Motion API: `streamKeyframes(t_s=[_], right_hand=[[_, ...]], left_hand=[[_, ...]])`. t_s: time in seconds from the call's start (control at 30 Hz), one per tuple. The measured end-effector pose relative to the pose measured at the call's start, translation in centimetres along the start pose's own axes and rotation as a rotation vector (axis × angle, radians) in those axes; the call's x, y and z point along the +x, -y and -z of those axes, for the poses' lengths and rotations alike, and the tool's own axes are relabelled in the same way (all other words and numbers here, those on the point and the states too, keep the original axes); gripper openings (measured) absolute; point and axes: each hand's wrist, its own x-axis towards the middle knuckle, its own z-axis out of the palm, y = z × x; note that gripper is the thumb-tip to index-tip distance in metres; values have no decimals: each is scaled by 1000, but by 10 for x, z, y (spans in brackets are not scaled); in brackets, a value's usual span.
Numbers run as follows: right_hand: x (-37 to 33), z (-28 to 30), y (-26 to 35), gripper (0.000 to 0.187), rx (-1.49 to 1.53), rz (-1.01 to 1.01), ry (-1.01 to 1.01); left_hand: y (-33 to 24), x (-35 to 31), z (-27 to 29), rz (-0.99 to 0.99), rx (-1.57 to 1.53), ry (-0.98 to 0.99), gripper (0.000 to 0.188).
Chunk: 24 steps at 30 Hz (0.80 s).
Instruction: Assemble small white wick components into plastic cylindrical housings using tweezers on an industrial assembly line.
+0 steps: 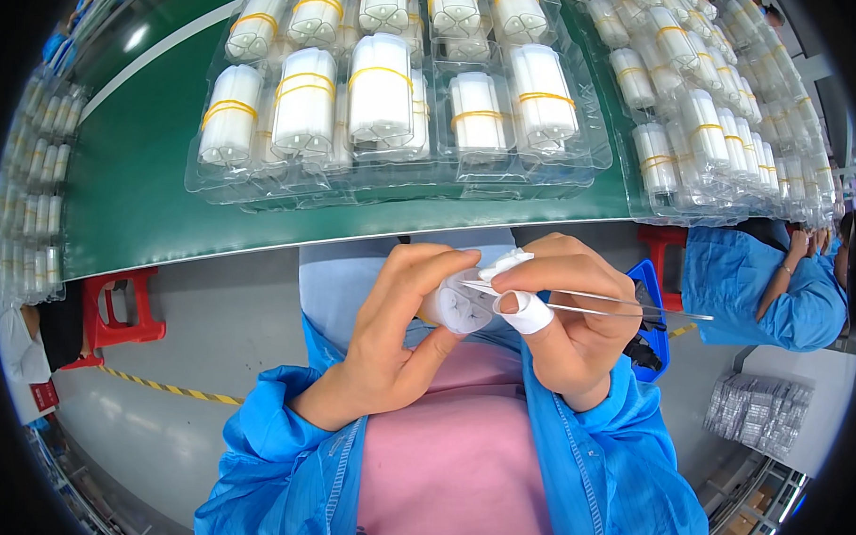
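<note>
My left hand (400,325) is closed round a bundle of white translucent tubes (461,307), its open end turned toward my right hand. Metal tweezers (592,303) lie in the grip of my right hand (577,320), their tips at the mouth of the tubes. White wrapping covers my right thumb (528,313), and another white piece (506,263) sits at the index fingertip. Both hands are above my lap, just short of the table edge. What lies inside the tubes is too small to make out.
Clear plastic trays (393,186) with banded white tube bundles stand on the green table (139,182). More stacked trays (735,118) are at the right. Red stools (125,309) stand under the table. A blue bin (653,370) and a person in blue (762,284) are to my right.
</note>
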Motion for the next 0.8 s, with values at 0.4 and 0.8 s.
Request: streamKeyframes(t_s=[0.4,0.8], right_hand=[[-1,2,-3,14,30,-12,-11],[1,0,-2,16,9,-12,-5]], left_hand=[[1,-1,-1,7,-10,-6,53],[1,-1,-1,14,2,-21,52]])
